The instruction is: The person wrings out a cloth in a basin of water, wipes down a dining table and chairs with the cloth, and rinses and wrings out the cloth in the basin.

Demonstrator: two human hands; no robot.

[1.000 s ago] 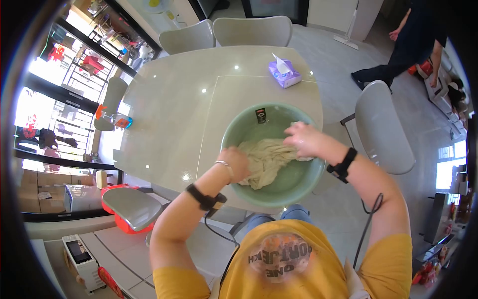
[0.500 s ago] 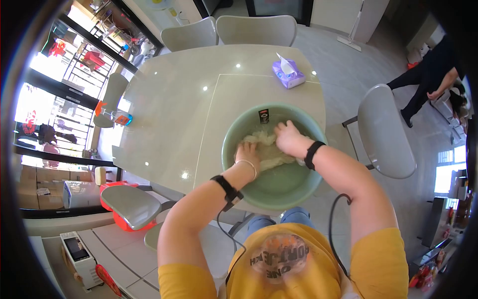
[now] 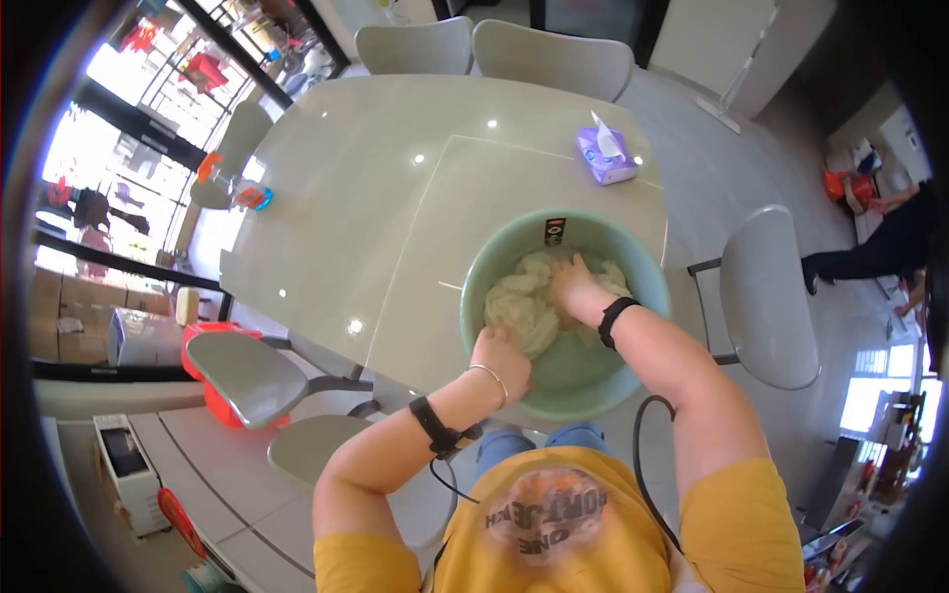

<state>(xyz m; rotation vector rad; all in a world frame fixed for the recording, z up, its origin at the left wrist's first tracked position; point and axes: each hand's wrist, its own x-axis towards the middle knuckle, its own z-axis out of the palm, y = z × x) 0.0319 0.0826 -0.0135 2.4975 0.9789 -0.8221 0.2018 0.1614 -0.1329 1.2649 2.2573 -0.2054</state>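
Note:
A pale green basin (image 3: 647,287) with water in it stands at the near right part of the glossy table (image 3: 326,217). Wet, cream-coloured cloth (image 3: 522,308) lies bunched inside. My left hand (image 3: 502,362) is at the basin's near left side, at the cloth's lower edge, its fingers curled and their tips hidden. My right hand (image 3: 575,289) presses down into the cloth near the middle of the basin, fingers bent over it.
Behind the basin is a purple tissue pack (image 3: 607,156); a spray bottle (image 3: 237,186) stands at the table's left edge. Grey chairs (image 3: 766,296) surround the table. Another person (image 3: 880,242) is at the far right. A black cable (image 3: 641,465) hangs by my right arm.
The view has shifted. My left hand has moved toward the basin's near side, and my right hand lies deeper in the cloth, which is more bunched. The other person has moved further right.

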